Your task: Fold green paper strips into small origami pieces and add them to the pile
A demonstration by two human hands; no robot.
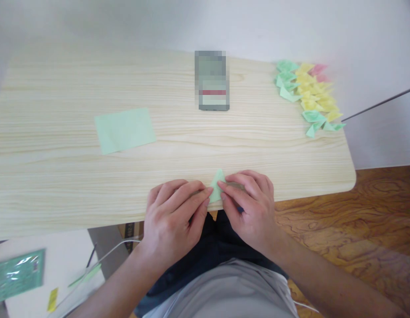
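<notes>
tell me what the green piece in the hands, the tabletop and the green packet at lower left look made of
Green piece: probably paper, matte; it looks thin, with a crisp point and no shine.
Tabletop: wood or wood-look laminate, smooth; pale grain lines show, but I can't tell which.
Green packet: likely glossy plastic film outside, judging by the bright glare streaks.
</notes>
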